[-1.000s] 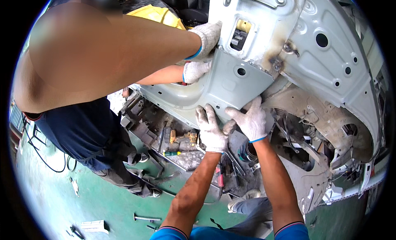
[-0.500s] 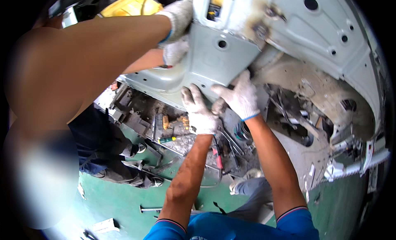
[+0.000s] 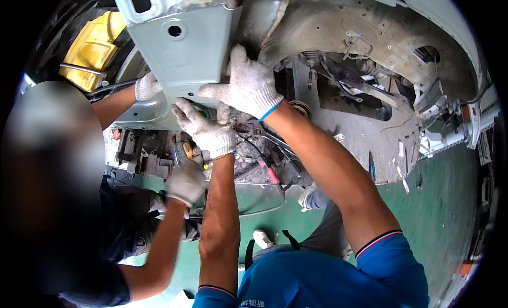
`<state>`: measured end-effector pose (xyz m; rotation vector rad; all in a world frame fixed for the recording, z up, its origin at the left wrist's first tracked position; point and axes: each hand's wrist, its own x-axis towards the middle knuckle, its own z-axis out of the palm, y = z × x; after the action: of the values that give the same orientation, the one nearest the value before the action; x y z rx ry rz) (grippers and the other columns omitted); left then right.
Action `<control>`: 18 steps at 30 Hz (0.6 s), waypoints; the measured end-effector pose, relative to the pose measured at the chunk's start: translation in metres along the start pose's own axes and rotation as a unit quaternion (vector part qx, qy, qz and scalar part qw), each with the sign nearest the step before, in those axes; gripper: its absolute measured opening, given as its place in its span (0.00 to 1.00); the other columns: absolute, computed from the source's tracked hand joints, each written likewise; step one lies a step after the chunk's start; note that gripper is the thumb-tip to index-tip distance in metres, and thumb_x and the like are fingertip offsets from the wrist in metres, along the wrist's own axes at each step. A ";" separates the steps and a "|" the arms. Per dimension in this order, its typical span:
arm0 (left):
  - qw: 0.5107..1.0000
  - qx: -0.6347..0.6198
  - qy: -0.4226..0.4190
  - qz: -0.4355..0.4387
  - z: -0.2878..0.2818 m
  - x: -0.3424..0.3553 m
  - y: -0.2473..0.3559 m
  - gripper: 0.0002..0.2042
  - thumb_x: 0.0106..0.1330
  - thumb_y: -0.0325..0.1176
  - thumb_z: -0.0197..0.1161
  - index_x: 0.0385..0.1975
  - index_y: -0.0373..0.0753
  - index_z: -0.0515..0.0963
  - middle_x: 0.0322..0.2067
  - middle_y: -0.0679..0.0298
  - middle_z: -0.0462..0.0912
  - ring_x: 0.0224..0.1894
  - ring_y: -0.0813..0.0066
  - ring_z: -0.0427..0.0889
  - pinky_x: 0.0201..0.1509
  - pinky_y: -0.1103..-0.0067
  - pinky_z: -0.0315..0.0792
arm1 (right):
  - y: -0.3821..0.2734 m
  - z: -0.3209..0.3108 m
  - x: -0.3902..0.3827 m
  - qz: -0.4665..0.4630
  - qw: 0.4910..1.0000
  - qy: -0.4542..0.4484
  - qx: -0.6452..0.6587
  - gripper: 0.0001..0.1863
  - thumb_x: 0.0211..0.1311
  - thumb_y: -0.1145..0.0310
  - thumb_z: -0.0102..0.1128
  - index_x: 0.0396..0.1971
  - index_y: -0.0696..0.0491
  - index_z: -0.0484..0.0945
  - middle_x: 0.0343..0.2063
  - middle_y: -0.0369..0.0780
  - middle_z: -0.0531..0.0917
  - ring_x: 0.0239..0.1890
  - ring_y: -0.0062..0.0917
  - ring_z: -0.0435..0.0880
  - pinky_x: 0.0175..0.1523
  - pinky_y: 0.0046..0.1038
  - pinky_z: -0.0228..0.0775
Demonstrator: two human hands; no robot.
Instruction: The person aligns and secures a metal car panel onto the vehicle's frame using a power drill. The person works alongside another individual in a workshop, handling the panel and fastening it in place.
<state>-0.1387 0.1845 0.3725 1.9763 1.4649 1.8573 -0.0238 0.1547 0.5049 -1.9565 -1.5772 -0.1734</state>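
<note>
A pale grey sheet-metal panel (image 3: 190,56) with a round hole fills the upper middle of the head view, joined to a larger body section. My left hand (image 3: 203,125), in a white knitted glove, rests on its lower edge with fingers spread. My right hand (image 3: 246,85), gloved alike, lies higher along the panel's right edge, thumb stretched across the metal and fingers apart; whether its fingertips curl behind the edge I cannot tell. At left, a co-worker's gloved hand (image 3: 148,86) touches the panel's side; another (image 3: 185,183) is blurred below my left hand.
Beneath the panel, a dirty metal bench holds a red-handled tool (image 3: 271,170), a yellow power tool (image 3: 188,148) and several scraps. A worn wheel arch (image 3: 344,38) spans the right. A yellow part (image 3: 95,43) lies upper left. The co-worker stands close at left; green floor (image 3: 423,207) shows below.
The view has swung, so the panel appears farther left and higher. A co-worker's gloved hand has come down from the panel's top to below my left hand. My hands remain on the panel.
</note>
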 end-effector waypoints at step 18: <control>1.000 0.001 -0.016 0.005 -0.004 0.004 0.003 0.57 0.60 0.69 0.67 0.76 0.27 0.53 0.73 0.31 0.57 0.75 0.34 0.58 0.77 0.54 0.59 | 0.005 0.002 -0.002 -0.045 0.998 0.040 -0.014 0.49 0.40 0.27 0.74 0.43 0.59 0.70 0.26 0.48 0.87 0.25 0.40 0.90 0.28 0.36 0.82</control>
<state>-0.1407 0.1831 0.3784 2.0085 1.4507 1.8210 -0.0208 0.1534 0.5004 -1.8758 -1.6196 -0.3096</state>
